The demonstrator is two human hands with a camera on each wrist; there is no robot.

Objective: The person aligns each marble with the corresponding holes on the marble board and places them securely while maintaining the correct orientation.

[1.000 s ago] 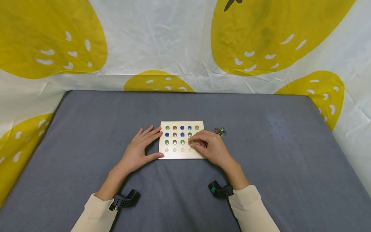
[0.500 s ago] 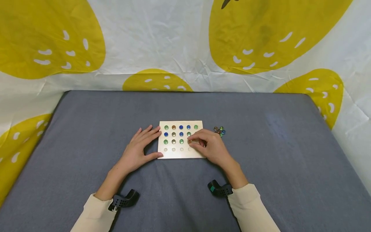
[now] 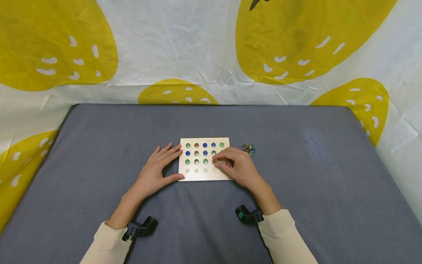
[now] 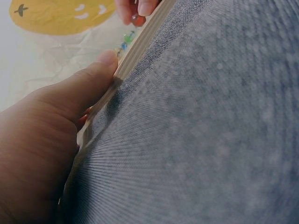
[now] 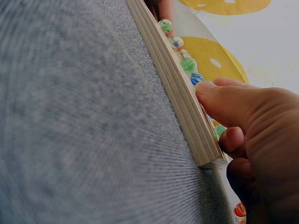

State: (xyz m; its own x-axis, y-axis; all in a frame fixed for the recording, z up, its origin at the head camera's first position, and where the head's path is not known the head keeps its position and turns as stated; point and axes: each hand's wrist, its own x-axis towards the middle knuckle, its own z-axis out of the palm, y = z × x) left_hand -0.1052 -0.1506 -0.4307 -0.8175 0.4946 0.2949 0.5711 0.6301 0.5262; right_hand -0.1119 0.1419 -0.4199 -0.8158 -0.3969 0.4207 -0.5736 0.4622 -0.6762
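Observation:
A pale wooden board (image 3: 204, 177) lies on the grey cloth, with rows of round hollows. Green, blue and brownish marbles fill the visible upper hollows, such as a blue marble (image 3: 205, 145) in the top row. Bare hollows (image 3: 196, 170) show along the bottom row. My left hand (image 3: 156, 170) rests spread at the board's left side, thumb by the near corner. Over the third row, my right hand (image 3: 242, 167) pinches an orange-red marble (image 4: 138, 20) between thumb and fingers. That hand hides the board's right part.
Just right of the board, several loose marbles (image 3: 252, 150) lie close together on the cloth-covered table (image 3: 296, 176). Behind the table hangs a white curtain (image 3: 178, 44) with yellow shapes. Each wrist wears a black camera mount (image 3: 145, 227).
The whole scene has slid slightly left in the head view. Both hands keep their places at the board, the right one still on the orange-red marble.

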